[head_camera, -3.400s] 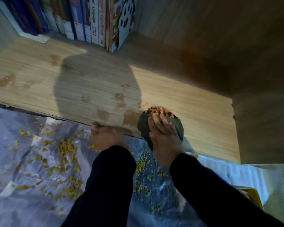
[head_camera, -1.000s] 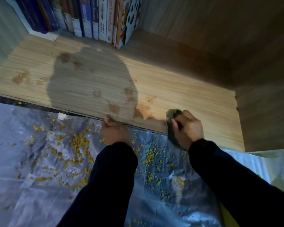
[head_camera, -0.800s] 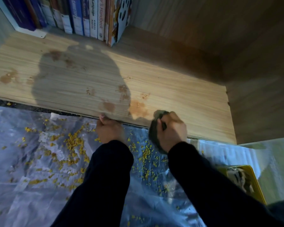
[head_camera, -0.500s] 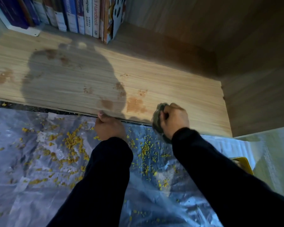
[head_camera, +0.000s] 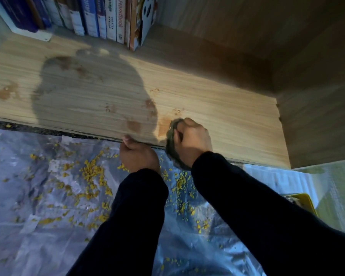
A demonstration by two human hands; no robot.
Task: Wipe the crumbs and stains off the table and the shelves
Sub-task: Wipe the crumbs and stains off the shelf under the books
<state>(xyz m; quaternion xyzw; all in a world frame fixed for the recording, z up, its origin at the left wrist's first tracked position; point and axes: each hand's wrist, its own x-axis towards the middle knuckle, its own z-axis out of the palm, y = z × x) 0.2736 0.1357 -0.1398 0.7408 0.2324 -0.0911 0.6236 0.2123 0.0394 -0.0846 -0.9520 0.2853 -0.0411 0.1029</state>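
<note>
Shelf [head_camera: 217, 108], one board of pale wood grain, lies across the upper half of the view, its front edge above plastic sheeting [head_camera: 38, 226] spread below. Left to right on the board: one row of books [head_camera: 92, 18] standing upright at the back left, about a dozen spines, exact count unclear; brown stains, roughly six or seven patches, from one at the far left [head_camera: 5, 92] through a shadowed cluster to one orange patch [head_camera: 164, 126] near the front edge. Yellow crumbs [head_camera: 92, 172], too many to count, lie scattered on the sheeting, not on the board. Left hand [head_camera: 137, 156], one, curls its fingers over the shelf's front edge; whether it merely braces or pins the sheeting there cannot be told. Right hand [head_camera: 191, 138], one, fingers closed round one dark cloth [head_camera: 172, 148], wadded and touching the right margin of the orange patch. Advice for the step: press the wad flat on the patch, rub with the grain in short strokes, draw residue forward over the edge onto the sheeting, then work leftward patch by patch. One yellow container [head_camera: 301, 202] sits at the lower right, partly hidden.
</note>
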